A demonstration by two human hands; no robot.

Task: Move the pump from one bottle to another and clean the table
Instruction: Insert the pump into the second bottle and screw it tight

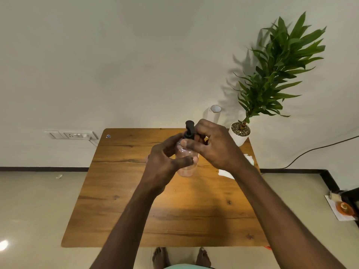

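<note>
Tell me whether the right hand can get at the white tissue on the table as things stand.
Probably yes, once it lets go. The right hand is gripping the pump on the bottle, but the tissue lies just under that wrist, with nothing between them.

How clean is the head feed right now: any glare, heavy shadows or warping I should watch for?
Head view: wide-angle warping bows the table edges; the plant casts soft shadows on the wall; a glare spot sits on the floor at lower left; the left hand, right hand and pump look reasonably sharp.
</note>
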